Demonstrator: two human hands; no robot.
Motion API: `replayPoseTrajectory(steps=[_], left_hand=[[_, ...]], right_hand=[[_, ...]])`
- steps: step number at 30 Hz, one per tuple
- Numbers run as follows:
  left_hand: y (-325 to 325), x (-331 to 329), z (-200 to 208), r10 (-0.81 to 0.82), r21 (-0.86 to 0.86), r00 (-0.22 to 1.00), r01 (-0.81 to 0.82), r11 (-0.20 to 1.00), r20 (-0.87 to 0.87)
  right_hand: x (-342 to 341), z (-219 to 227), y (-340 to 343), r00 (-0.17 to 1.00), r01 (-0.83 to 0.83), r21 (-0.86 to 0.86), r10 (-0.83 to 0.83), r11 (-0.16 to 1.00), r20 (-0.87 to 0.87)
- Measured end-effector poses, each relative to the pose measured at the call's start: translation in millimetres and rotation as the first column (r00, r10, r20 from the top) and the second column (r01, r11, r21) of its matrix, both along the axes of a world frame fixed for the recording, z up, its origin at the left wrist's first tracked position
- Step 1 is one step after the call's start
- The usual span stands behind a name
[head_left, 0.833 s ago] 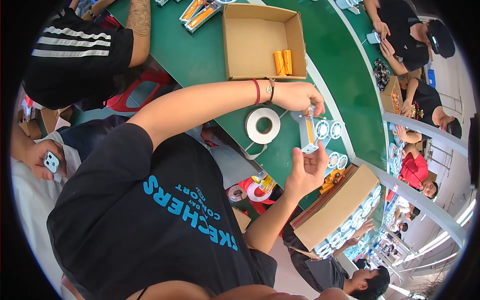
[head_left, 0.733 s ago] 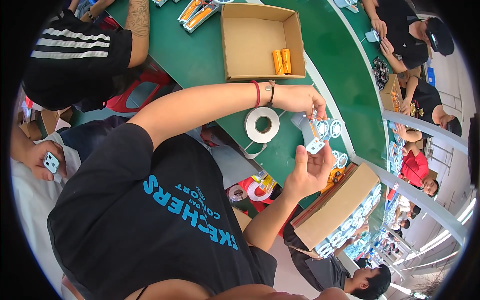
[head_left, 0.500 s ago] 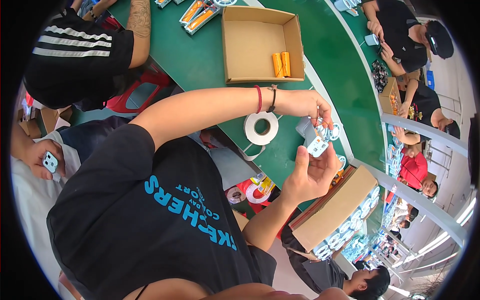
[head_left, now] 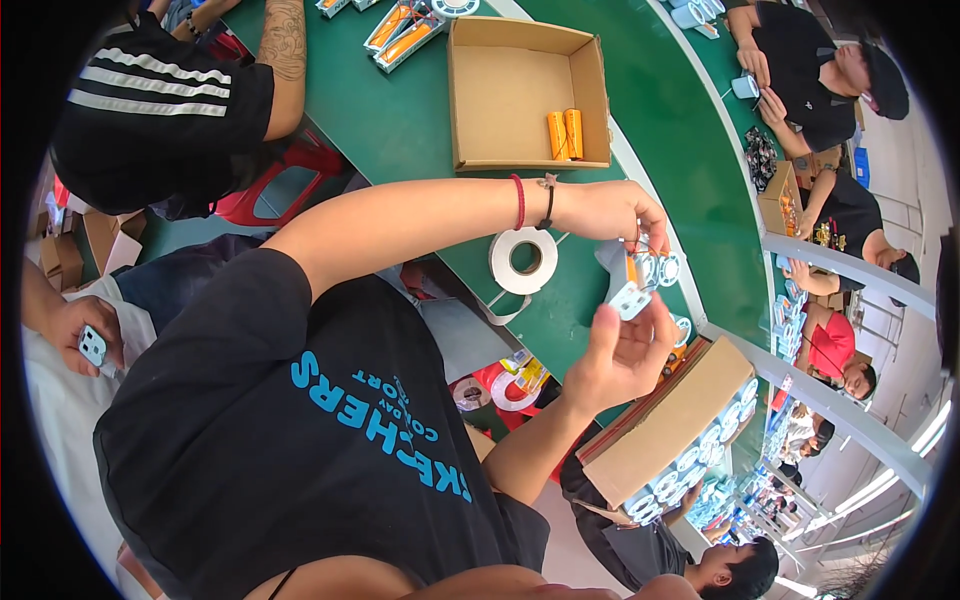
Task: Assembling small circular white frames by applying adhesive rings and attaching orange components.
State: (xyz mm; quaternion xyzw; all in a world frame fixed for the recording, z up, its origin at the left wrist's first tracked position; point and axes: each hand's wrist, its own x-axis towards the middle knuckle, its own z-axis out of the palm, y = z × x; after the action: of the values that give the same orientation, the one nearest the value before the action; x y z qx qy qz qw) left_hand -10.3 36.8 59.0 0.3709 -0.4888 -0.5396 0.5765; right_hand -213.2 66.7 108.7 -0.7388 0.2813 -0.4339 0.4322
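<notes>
My left hand (head_left: 625,215), a red cord and a dark band round its wrist, reaches over from the left with fingertips pinched on thin wires of a small device. My right hand (head_left: 630,350) grips the same device from below, between thumb and fingers. It is a pale-blue plastic housing (head_left: 630,301) with an orange cylinder (head_left: 631,268) showing inside. Round pale-blue fan-like pieces (head_left: 669,269) lie just behind it; whether they are joined to it I cannot tell. A grey-blue piece behind the fingers is partly hidden.
An open cardboard box (head_left: 510,95) with two orange cylinders (head_left: 564,135) stands on the green table (head_left: 400,130). Nearby lie a white tape roll (head_left: 524,258) and housings with orange cylinders (head_left: 408,38). Right of my hands, a carton (head_left: 660,425) holds pale-blue parts. Co-workers sit around.
The housing has tilted slightly between my hands and more of its orange cylinder shows. My left fingers have shifted a little at the wires. A co-worker's hand at left has turned its pale part.
</notes>
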Motion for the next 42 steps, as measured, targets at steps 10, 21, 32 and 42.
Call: replayPoseTrajectory(steps=[10, 21, 32, 42], left_hand=[[38.9, -26.5, 44.5, 0.605, -0.652, 0.439, -0.056, 0.756, 0.664], [134.9, -20.7, -46.3, 0.410, -0.415, 0.400, -0.077, 0.906, 0.820], [121.9, -23.7, -78.3, 0.362, -0.331, 0.404, -0.148, 0.932, 0.840], [114.0, -30.8, -32.4, 0.572, -0.502, 0.332, -0.275, 0.820, 0.751]], right_hand=[[-0.5, -14.2, -41.1, 0.966, -0.053, 0.439, 0.158, 0.897, -0.204], [91.9, -50.7, -275.8, 0.826, 0.196, 0.238, -0.029, 0.951, -0.563], [96.1, -40.4, -250.4, 0.353, 0.050, -0.497, -0.481, 0.866, -0.803], [-21.3, -25.1, -9.3, 0.960, 0.043, 0.595, 0.133, 0.802, -0.248]])
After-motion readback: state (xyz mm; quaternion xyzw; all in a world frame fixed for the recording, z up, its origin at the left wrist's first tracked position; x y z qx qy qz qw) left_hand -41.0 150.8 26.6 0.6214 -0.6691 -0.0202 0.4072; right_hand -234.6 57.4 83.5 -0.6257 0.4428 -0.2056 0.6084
